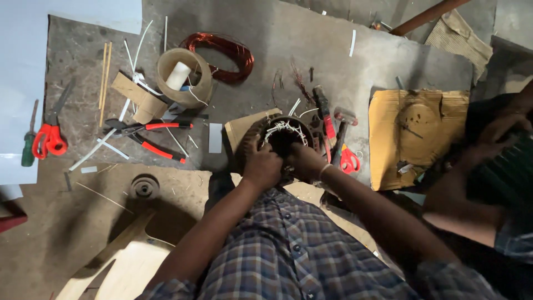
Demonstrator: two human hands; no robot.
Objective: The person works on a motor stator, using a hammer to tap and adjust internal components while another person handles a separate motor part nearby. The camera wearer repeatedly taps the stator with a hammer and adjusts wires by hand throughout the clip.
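Stator core (280,136), a dark round ring with pale windings showing along its inner edge, sits on the grey stone floor (266,50) at the middle of the head view, just in front of the person's knees. The left hand (261,165) is curled over the near left rim of the ring, fingers closed down on it. The right hand (304,161) grips the near right rim beside it, with a light band at the wrist; the two hands are almost touching. Both forearms reach out from a checked shirt (288,250).

A brown cardboard piece (244,129) lies under the left side of the core. Just right of the ring lie a red-handled screwdriver (325,114), a small hammer (343,125) and red scissors (348,160). Further left are red-handled pliers (150,136), a roll of brown tape (186,75) with a white tube inside, and a coil of copper wire (225,53) beyond it. Orange scissors (49,136) and a green-handled screwdriver (28,147) lie near the left edge, beside white sheets. A small pulley wheel (144,188) rests near the person's left arm. To the right is a flattened yellow cardboard box (416,133), and another person's hand (499,130) rests on a dark object at the right edge.
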